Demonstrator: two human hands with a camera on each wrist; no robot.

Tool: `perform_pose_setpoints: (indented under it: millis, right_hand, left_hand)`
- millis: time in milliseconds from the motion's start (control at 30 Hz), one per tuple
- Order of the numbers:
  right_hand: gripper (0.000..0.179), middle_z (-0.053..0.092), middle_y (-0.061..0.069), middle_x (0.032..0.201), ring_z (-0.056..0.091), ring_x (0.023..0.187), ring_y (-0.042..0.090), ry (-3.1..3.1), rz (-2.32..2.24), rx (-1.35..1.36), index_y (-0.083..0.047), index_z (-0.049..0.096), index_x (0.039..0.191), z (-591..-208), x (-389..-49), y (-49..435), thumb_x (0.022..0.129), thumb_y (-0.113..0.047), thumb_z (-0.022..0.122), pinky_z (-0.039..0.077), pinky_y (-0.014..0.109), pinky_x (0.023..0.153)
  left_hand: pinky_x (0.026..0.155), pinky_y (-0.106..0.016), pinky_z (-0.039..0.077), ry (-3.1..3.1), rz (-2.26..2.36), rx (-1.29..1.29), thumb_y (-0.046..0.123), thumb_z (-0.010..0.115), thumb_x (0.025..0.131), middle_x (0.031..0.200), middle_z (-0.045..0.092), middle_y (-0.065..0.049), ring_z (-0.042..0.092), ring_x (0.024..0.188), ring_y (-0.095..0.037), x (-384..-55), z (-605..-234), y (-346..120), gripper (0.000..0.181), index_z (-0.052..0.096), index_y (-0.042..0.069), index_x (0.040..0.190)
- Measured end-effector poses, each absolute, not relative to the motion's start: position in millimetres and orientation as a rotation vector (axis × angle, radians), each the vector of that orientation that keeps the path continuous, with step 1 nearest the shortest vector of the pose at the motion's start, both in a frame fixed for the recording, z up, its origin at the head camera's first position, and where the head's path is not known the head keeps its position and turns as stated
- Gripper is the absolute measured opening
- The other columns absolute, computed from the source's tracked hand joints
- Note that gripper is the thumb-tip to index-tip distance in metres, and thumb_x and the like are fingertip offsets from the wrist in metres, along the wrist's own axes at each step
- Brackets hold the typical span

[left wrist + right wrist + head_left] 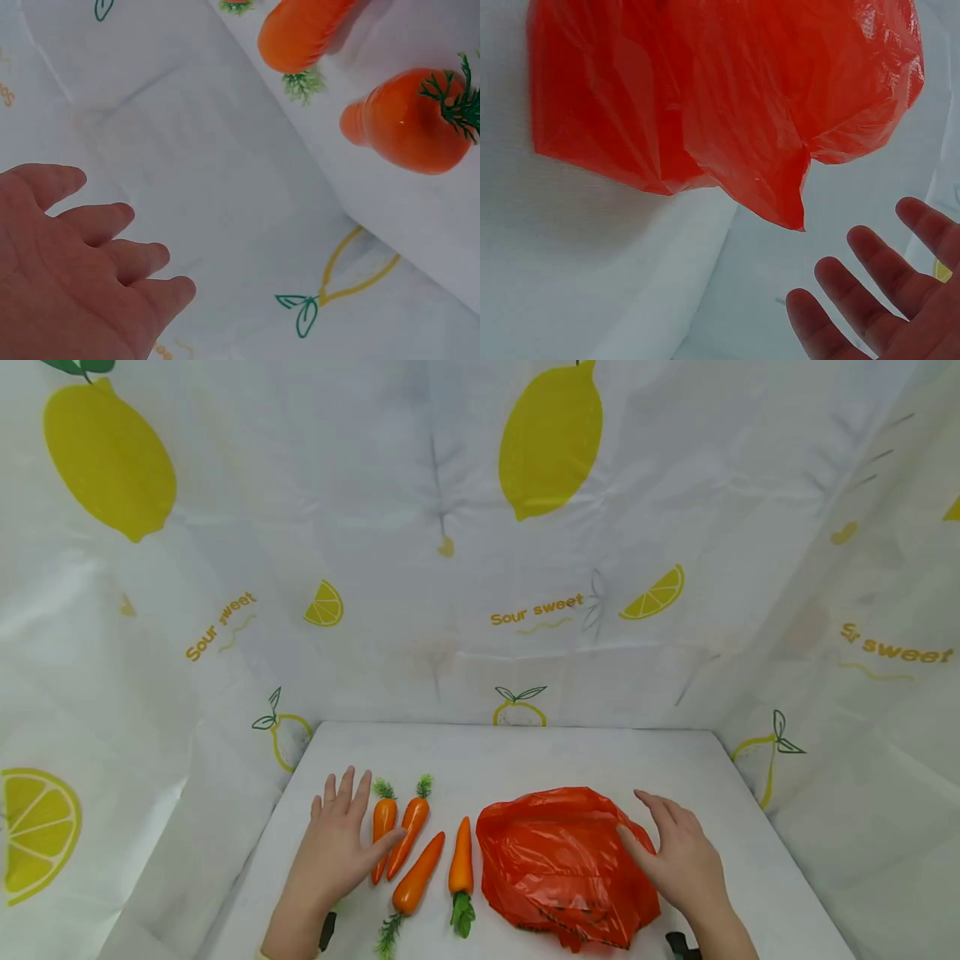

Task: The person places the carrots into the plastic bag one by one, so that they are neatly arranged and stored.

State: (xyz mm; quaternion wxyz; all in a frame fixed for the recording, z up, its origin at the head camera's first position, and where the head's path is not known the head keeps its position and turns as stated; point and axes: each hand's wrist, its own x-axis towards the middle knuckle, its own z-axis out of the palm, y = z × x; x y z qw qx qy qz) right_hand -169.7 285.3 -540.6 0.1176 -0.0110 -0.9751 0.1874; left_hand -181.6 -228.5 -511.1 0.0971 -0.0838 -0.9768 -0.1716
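Observation:
A crumpled red plastic bag [562, 868] lies right of the middle of the white table. My right hand [678, 856] is at the bag's right edge with fingers spread and nothing in its grasp; in the right wrist view its fingers [862, 300] are apart from the red plastic. To the left of the bag are several orange carrots with green tops, among them an upright-lying carrot [461, 858] closest to the bag and a slanted carrot [420, 877]. Beside the leftmost carrot [384, 827] my left hand [337, 843] is held with its fingers extended, thumb overlapping the carrots in the head view.
The white table [600, 752] ends at a back edge against a white curtain [405, 485] printed with lemons, which also hangs along both sides. Small black objects show by each wrist, one near the left [327, 931] and one near the right [678, 945].

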Motion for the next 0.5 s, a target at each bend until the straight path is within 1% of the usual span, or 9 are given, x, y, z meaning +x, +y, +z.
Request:
perform_pose_setpoints:
  millis: [333,400,500]
  right_hand:
    - [0.090,0.057,0.032,0.155,0.058,0.133,0.053,-2.970,0.583,-0.146,-0.007,0.053,0.160,-562,-175,289,0.096,-0.066,0.077,0.061,0.073,0.092]
    - [0.091,0.057,0.033,0.154,0.058,0.132,0.053,-2.990,0.595,-0.173,-0.006,0.053,0.160,-564,-176,288,0.095,-0.065,0.077,0.061,0.073,0.092]
    - [0.090,0.057,0.034,0.153,0.059,0.132,0.054,-3.007,0.645,-0.207,-0.004,0.052,0.161,-567,-176,288,0.096,-0.061,0.077,0.059,0.075,0.096]
  left_hand:
    - [0.129,-0.082,0.018,-2.887,-0.537,-0.231,0.079,0.063,0.100,0.183,0.023,-0.026,0.016,0.167,-0.061,-184,-512,-234,0.110,0.028,0.008,0.177]
    - [0.129,-0.082,0.019,-2.887,-0.525,-0.230,0.078,0.063,0.100,0.182,0.024,-0.028,0.017,0.167,-0.062,-184,-511,-234,0.110,0.028,0.007,0.176]
    - [0.128,-0.082,0.021,-2.892,-0.517,-0.216,0.076,0.064,0.101,0.181,0.026,-0.030,0.019,0.166,-0.063,-185,-509,-235,0.110,0.029,0.005,0.176]
